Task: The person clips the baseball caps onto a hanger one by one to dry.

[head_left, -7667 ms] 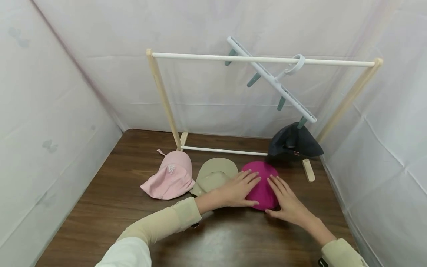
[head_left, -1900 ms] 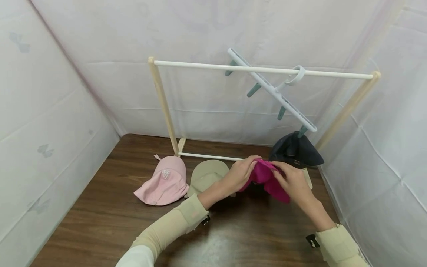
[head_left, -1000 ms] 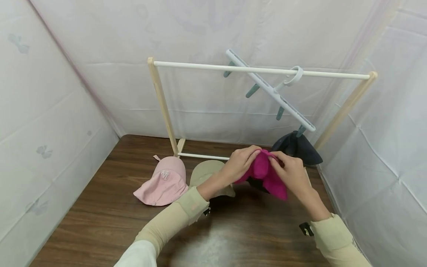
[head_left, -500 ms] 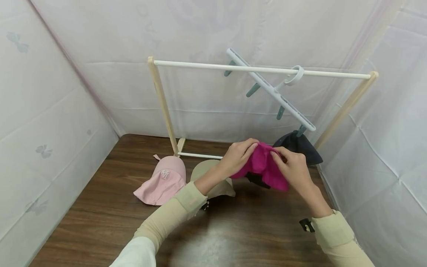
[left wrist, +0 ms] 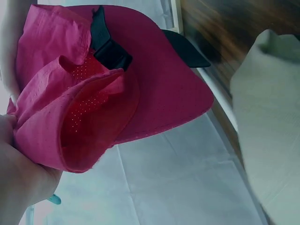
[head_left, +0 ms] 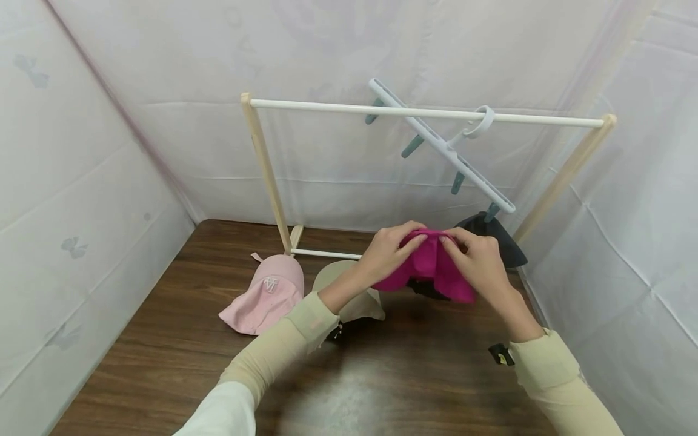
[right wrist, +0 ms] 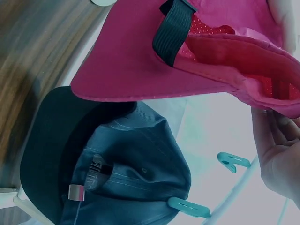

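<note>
Both hands hold up a magenta cap (head_left: 425, 260) in front of the rack, its crown folded together. My left hand (head_left: 389, 251) pinches the top fold from the left, and my right hand (head_left: 478, 260) pinches the same fold from the right. The brim (left wrist: 173, 93) points downward; a black strap with a buckle (left wrist: 112, 55) crosses the opening in the left wrist view. Just behind the right hand, a dark navy cap (head_left: 498, 242) hangs by its crown from the hanger's end clip (right wrist: 187, 207). Below the left forearm lies a beige cap (head_left: 360, 306), partly covered.
A pale blue hanger (head_left: 431, 136) with several teal clips hangs slanted from the white rail (head_left: 322, 107) of a wooden rack. A pink cap (head_left: 275, 287) lies on the brown table (head_left: 163, 315) at left. Whitish cloth walls (head_left: 125, 181) enclose the table.
Earlier both hands rested on the magenta cap lying on the table. They have since gripped it, folded its crown and lifted it; over the last second it rose slightly further.
</note>
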The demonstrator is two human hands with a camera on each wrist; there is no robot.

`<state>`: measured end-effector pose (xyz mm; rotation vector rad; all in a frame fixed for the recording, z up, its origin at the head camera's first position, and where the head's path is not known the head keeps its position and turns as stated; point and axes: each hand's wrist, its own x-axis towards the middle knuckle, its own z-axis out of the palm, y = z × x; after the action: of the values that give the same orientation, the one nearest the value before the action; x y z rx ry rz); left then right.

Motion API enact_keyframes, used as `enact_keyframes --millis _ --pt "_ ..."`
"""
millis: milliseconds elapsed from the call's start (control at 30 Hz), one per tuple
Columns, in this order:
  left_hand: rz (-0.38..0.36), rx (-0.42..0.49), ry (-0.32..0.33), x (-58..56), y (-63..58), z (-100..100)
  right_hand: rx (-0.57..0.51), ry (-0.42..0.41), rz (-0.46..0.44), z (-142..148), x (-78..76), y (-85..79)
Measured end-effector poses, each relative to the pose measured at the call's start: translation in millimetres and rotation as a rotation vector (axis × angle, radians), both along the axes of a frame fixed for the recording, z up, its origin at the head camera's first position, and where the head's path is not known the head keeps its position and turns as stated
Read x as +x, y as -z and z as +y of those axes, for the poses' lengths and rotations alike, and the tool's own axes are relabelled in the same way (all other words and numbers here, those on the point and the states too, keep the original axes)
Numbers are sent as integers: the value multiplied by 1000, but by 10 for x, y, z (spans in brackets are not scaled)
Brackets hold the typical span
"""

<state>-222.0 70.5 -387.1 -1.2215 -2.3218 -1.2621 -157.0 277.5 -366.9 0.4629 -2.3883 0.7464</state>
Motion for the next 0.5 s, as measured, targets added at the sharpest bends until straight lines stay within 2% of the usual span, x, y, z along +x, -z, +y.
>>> enact_keyframes --millis 367,500 --pt "-20 2 -10 -109 -158 -19 -50 1 5 -3 -93 -94" --pt "1 2 -13 -158 -219 -10 -89 16 7 -11 -147 -112"
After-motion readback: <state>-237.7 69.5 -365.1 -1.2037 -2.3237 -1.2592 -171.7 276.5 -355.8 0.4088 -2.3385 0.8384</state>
